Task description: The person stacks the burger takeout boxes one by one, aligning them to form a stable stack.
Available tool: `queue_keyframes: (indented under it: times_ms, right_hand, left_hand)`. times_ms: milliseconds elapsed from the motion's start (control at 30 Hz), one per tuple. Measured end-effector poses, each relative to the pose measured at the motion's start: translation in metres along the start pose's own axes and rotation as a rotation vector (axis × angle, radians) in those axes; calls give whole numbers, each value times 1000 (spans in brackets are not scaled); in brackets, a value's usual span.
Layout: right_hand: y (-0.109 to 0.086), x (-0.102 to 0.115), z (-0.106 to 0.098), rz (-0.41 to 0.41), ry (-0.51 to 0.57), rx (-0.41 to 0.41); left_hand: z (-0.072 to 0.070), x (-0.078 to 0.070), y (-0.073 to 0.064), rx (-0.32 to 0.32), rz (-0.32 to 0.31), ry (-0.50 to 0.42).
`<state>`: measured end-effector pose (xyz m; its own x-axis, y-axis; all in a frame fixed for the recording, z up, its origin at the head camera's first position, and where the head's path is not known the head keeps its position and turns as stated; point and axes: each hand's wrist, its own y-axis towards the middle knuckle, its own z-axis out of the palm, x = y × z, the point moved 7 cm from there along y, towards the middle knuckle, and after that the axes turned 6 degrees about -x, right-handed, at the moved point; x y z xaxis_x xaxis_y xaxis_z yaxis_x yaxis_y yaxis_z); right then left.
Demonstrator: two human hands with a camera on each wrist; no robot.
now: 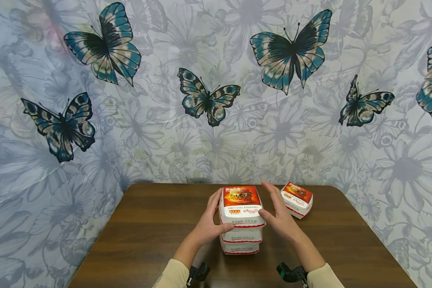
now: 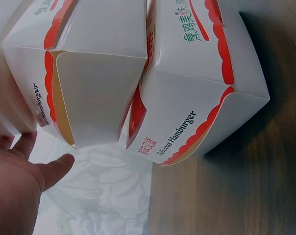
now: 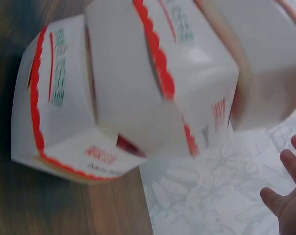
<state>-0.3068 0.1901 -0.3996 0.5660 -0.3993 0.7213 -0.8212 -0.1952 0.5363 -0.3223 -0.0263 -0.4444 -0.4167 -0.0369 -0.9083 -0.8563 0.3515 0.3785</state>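
Three white hamburger boxes stand in a stack in the middle of the table, seen in the head view. The top hamburger box (image 1: 242, 198) carries a red burger picture; the middle box (image 1: 242, 235) and bottom box (image 1: 240, 249) show red scalloped trim. My left hand (image 1: 210, 222) rests along the top box's left side, fingers extended and thumb by its front corner. In the left wrist view, that thumb (image 2: 57, 171) stands apart from the lower boxes. Spread fingers of my right hand (image 1: 282, 216) are beside the stack's right side, apart from the boxes in the right wrist view.
Another hamburger box (image 1: 298, 200) sits alone at the back right, behind my right hand. The brown wooden table (image 1: 151, 232) ends at a wall covering (image 1: 158, 140) printed with butterflies and flowers. Black wrist cameras (image 1: 198, 273) are strapped on both wrists.
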Motion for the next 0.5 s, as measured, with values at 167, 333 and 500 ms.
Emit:
queue_keyframes:
  times_ms: [167, 333, 500]
  right_hand:
    - [0, -14, -15, 65, 12, -46]
    - [-1, -35, -33, 129, -22, -134]
    - [-5, -56, -46, 166, -104, -185]
  left_hand:
    - [0, -2, -1, -12, 10, 4]
    - [1, -2, -2, -9, -3, 12]
    - [4, -1, -3, -1, -31, 9]
